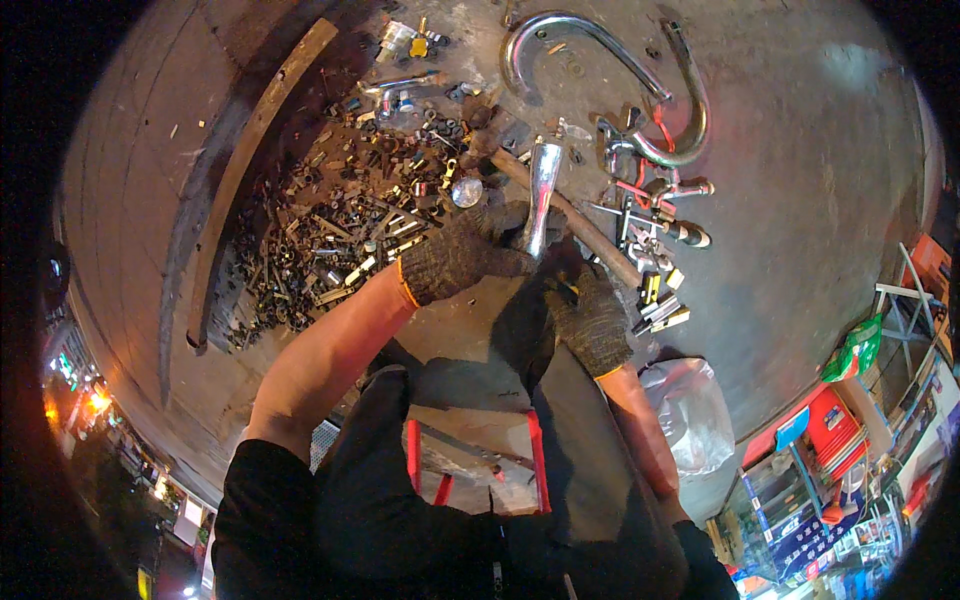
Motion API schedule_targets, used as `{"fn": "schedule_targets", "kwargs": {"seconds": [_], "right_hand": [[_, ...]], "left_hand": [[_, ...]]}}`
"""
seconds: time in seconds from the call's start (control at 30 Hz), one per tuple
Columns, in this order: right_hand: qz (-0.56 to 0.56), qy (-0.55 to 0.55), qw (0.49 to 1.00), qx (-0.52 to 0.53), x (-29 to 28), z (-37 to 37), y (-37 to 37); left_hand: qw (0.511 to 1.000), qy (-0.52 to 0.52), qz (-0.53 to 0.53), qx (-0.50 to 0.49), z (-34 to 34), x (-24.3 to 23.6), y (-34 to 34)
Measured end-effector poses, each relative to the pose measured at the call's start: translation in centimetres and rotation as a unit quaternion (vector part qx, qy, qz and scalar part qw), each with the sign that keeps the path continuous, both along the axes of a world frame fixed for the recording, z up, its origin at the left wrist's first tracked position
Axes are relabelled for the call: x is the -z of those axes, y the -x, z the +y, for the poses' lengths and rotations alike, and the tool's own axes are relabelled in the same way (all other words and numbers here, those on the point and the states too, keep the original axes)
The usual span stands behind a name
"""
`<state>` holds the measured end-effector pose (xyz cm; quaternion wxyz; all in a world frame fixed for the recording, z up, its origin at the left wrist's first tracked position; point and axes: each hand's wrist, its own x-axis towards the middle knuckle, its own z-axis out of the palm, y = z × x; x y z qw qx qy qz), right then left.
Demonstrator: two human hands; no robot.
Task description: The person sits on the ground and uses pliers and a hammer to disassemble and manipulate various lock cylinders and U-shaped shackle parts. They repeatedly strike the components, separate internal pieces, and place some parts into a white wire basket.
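A tapered, shiny chrome piece (542,190) stands up between my hands, its wider end pointing away from me. My left hand (455,260), in a dark knit glove, is closed around the lower part of it. Close by on the right is my right hand (592,318), gloved alike, with its fingers curled near the chrome piece's lower end. Whatever is in those fingers is too dark and small to make out. Just beyond both hands lies a hammer (590,232) with a long wooden handle, slanting across the floor.
A heap of small metal parts (330,225) spreads to the left, beside a long curved bar (235,190). Bent chrome pipes (580,30) lie at the far right. Several tools and fittings (650,215) sit right of the hammer, with a clear plastic bag (688,410) nearer me.
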<state>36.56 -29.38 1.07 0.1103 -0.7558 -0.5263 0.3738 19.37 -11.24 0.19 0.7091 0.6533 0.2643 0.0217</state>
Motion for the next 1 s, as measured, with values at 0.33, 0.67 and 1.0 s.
{"fn": "schedule_targets", "kwargs": {"seconds": [0.33, 0.67, 1.0], "right_hand": [[0.162, -0.084, 0.966, 0.184, -0.4, 0.3, -2.7], [-0.357, -0.159, 0.92, -0.021, 6.2, 4.5, -19.2], [-0.007, -0.015, 0.957, 0.29, -0.1, 2.4, -12.2]], "left_hand": [[0.973, 0.195, 0.122, -0.016, -1.1, 0.3, -0.6], [0.997, 0.02, 0.079, 0.007, -1.6, 1.1, -0.3], [0.962, 0.244, 0.103, -0.059, -2.2, 1.0, -0.9]]}}
